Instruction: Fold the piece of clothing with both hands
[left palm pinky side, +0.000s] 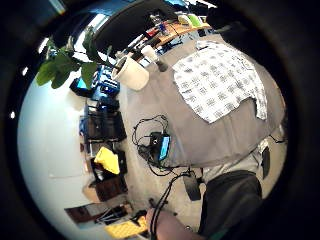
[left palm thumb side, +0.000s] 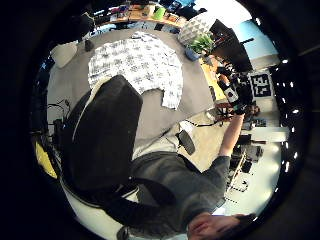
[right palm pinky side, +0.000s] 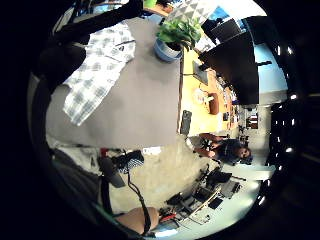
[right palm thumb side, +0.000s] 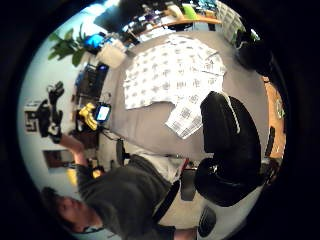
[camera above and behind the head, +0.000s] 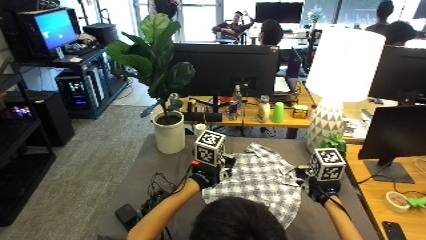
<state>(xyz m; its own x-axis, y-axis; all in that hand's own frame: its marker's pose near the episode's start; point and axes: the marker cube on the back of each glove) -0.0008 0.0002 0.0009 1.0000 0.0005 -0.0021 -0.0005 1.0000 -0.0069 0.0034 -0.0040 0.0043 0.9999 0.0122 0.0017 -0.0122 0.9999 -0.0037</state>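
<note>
Shirt (camera above and behind the head: 261, 181): I see it spread flat on the grey tabletop (camera above and behind the head: 163, 165).
Grip: left hand (camera above and behind the head: 203, 176) and right hand (camera above and behind the head: 324, 190) raised; finger spread I can't tell.
Advice: I'd pinch matching edges together.

This is an open-plan office. Behind the grey table (camera above and behind the head: 150, 165) runs a wooden desk (camera above and behind the head: 233, 117) carrying dark computer monitors (camera above and behind the head: 223, 62), bottles (camera above and behind the head: 264, 109) and a green cup (camera above and behind the head: 278, 113), and more screens and seated people (camera above and behind the head: 269, 31) fill the rows beyond, near tall windows (camera above and behind the head: 200, 17). A lit screen (camera above and behind the head: 54, 27) sits on black equipment racks (camera above and behind the head: 40, 105) over grey carpet (camera above and behind the head: 80, 145), while a potted fiddle-leaf plant (camera above and behind the head: 156, 65) and a white table lamp (camera above and behind the head: 343, 57) with a patterned base stand at the table's far edge.
</note>
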